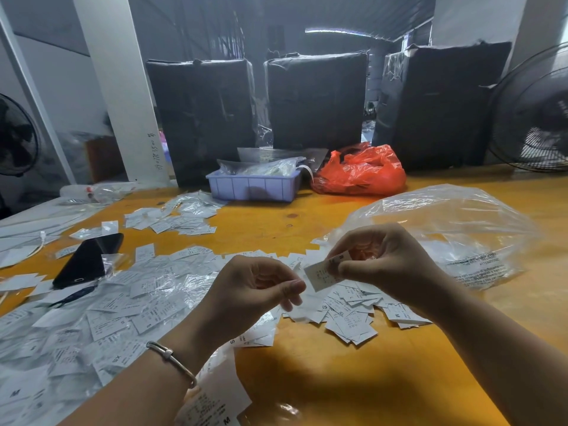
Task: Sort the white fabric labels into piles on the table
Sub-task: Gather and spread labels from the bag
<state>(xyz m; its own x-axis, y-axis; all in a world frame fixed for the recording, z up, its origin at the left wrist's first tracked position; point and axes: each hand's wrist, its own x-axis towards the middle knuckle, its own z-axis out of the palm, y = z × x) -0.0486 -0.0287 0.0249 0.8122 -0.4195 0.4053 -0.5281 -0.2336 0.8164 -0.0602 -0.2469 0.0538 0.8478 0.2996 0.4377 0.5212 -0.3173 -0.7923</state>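
Right hand [376, 256] pinching small white fabric label [321, 275], left hand [258, 284] loosely curled, bare, above scattered white labels [129, 305] on yellow wooden tabletop [338, 379], crumpled clear plastic bag [445, 229] just right.

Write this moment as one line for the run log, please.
right hand: pinches one label | left hand: loosely curled, holds nothing | loose labels: heaped on table | phase: sorting
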